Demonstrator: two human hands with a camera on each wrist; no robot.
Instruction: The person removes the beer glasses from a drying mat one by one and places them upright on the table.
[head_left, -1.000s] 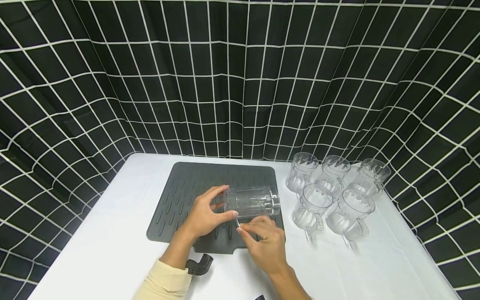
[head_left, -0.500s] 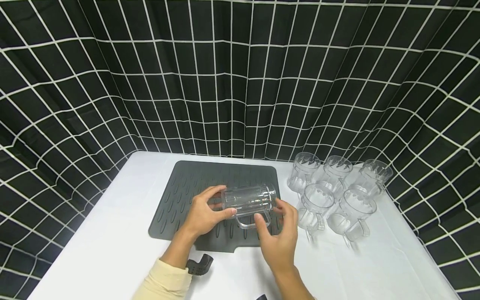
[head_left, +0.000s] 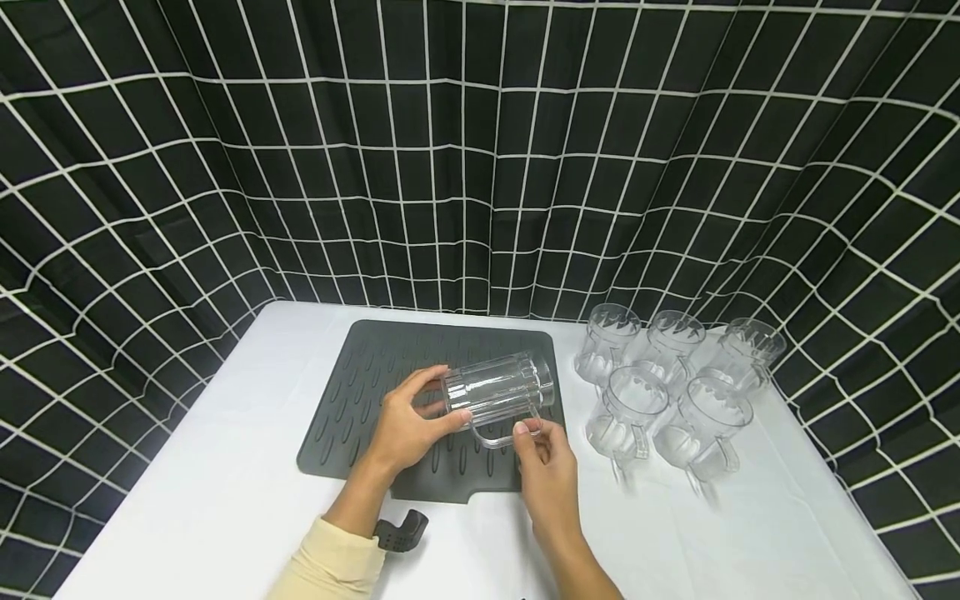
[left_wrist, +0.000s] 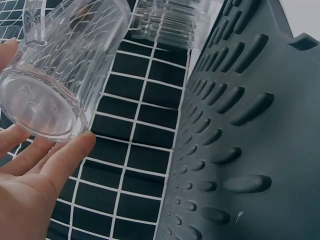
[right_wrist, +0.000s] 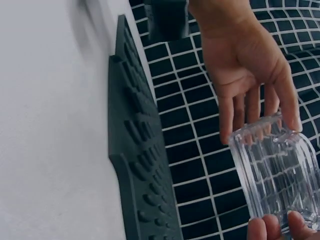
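A clear mug (head_left: 495, 387) lies sideways in the air over the dark grey mat (head_left: 360, 417), its handle towards me. My left hand (head_left: 405, 425) grips the base end, thumb on the near side and fingers behind. In the left wrist view, the mug's round base (left_wrist: 37, 107) faces the camera, with the fingertips of the left hand (left_wrist: 40, 185) at its edge. My right hand (head_left: 551, 479) pinches the handle (head_left: 495, 440) near the rim end. Its fingertips (right_wrist: 270, 227) show at the bottom of the right wrist view.
Several similar clear mugs stand upright in two rows on the white table at the right, one of them being the front mug (head_left: 633, 408). A black grid-patterned curtain (head_left: 487, 167) surrounds the table. A black device (head_left: 402, 532) sits on my left wrist.
My right hand let go of the handle near the base end, opened, moved right and now pinches it near the rim end. The mug's rim end has tilted up slightly.
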